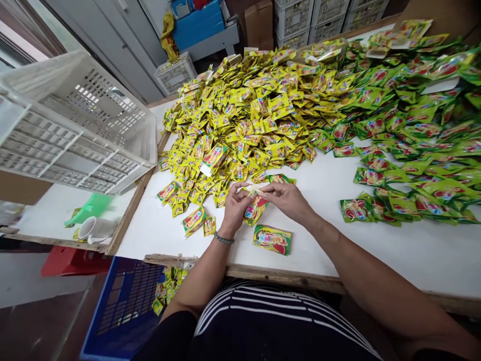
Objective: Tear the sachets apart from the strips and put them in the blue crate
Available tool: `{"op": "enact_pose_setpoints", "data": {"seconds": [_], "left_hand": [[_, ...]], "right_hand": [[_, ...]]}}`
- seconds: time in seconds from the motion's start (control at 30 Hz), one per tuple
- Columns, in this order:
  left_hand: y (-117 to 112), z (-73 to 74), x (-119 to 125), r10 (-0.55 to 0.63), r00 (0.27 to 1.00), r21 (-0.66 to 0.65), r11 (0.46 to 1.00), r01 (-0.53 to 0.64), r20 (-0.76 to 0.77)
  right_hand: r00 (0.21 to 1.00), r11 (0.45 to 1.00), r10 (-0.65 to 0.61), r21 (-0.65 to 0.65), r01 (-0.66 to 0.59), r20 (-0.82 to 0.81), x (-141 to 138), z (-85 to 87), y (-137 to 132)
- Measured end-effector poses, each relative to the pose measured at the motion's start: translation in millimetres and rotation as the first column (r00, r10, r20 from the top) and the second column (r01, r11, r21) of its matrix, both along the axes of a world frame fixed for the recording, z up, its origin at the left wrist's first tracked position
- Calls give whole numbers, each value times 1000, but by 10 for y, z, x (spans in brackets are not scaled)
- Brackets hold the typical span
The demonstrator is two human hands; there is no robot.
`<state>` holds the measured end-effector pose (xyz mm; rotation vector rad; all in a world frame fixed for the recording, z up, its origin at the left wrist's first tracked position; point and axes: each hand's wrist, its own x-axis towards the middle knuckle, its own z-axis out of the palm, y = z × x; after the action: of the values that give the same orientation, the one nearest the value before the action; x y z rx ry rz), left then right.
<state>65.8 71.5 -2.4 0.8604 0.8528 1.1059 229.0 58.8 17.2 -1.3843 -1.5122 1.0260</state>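
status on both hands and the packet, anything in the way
Left hand and right hand pinching held packet near its far end. Printed side showing. Nothing seen blocking; loose packet on the near side, packet heap beyond.

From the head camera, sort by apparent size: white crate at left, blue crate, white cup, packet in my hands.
1. White crate
2. Blue crate, partly hidden
3. White cup and packet: too alike to rank, the packet being partly covered

A dark shirt (pixel 263 326) (white-striped) and beaded bracelet (pixel 224 239) are worn.
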Motion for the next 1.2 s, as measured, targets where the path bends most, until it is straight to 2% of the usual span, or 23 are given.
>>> {"op": "enact_pose_setpoints", "data": {"seconds": [0.17,0.27,0.37,0.5,0.67,0.73,0.83,0.93,1.03,1.13,1.2], "left_hand": [[12,12,9,-18,999,-7,1000,18,-31],[13,3,1,-30,999,-9,1000,30,-44],[14,-20,-16,-13,999,-15,1000,12,-38],[21,-40,-37,12,1000,-46,999,-13,-13],[21,-28,-49,27,1000,-38,999,-27,2],[16,-23,-46,11,1000,-16,1000,-11,-2],[10,-19,-36,-35,999,19,999,35,-12],[7,-18,-37,-27,1000,44,999,27,-13],[4,-22,-43,13,1000,24,1000,-13,1],[-17,-24,-32,41,999,2,999,-41,-1],[-48,-16,-20,-67,997,-3,998,67,-32]], "right_hand": [[950,978,-141,-190,89,-279,39,-67,50],[948,971,-100,-238,26,-303,102,-84,65],[963,976,3,-209,-62,-269,151,-88,60],[985,986,142,-70,-149,-99,174,-52,35],[975,973,212,78,-217,69,163,-3,6],[980,976,169,121,-181,109,135,-18,-6],[988,984,20,173,-47,154,34,-68,-41],[977,979,-18,201,-26,212,-108,-116,-93],[985,985,-5,168,-25,173,-188,-138,-122],[998,998,57,29,-57,-24,-108,-145,-79],[995,999,38,-15,-39,-88,29,-157,-10]]}}
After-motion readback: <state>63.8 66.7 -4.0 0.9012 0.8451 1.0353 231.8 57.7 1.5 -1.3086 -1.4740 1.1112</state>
